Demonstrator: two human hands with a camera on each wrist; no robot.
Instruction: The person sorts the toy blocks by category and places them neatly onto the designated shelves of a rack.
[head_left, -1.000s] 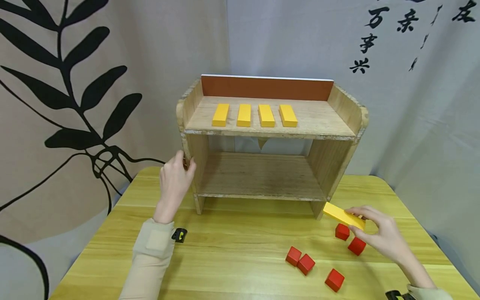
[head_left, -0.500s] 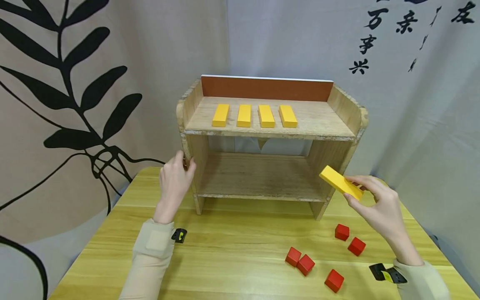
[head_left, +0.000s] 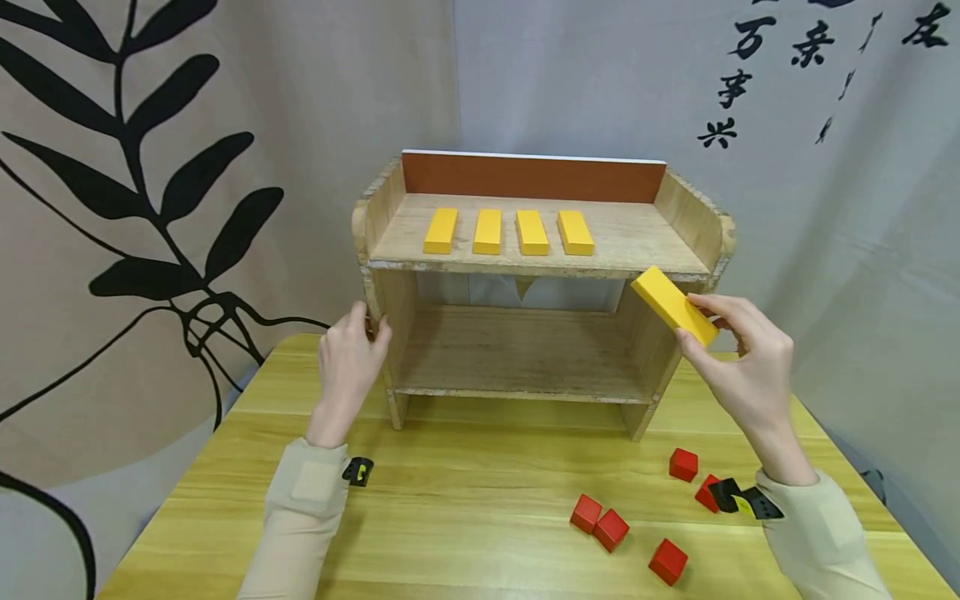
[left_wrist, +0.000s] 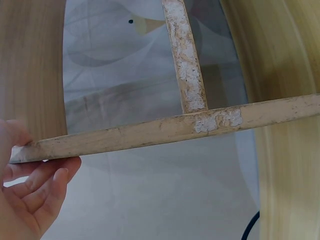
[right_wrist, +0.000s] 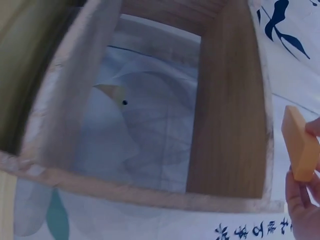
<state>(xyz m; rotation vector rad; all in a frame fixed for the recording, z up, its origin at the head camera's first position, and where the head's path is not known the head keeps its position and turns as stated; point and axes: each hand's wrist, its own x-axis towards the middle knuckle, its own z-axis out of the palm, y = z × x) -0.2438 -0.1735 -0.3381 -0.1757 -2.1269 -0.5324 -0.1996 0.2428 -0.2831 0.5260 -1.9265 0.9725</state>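
A small two-tier wooden shelf point(head_left: 525, 354) stands on the table. With fingers and thumb, my left hand point(head_left: 348, 362) grips the front edge of its left side panel; in the left wrist view the fingers point(left_wrist: 60, 180) lie on one side of that edge point(left_wrist: 135, 134). My right hand point(head_left: 750, 367) pinches a yellow rectangular block point(head_left: 672, 304) by its near end, thumb against fingers. This block is tilted in the air before the shelf's right side panel. In the right wrist view the block point(right_wrist: 299, 145) appears at the right edge. Several yellow blocks point(head_left: 532, 233) lie in a row on the top tier.
Several red cubes point(head_left: 611, 529) lie on the right front of the wooden table point(head_left: 450, 517); the right wrist strap partly covers one cube point(head_left: 707, 493). A brown back board point(head_left: 532, 177) and raised sides border the top tier. Curtains point(head_left: 585, 75) hang behind.
My right hand has lifted the yellow block from above the red cubes, up to just below the top tier's height. My left hand keeps its grip on the side panel.
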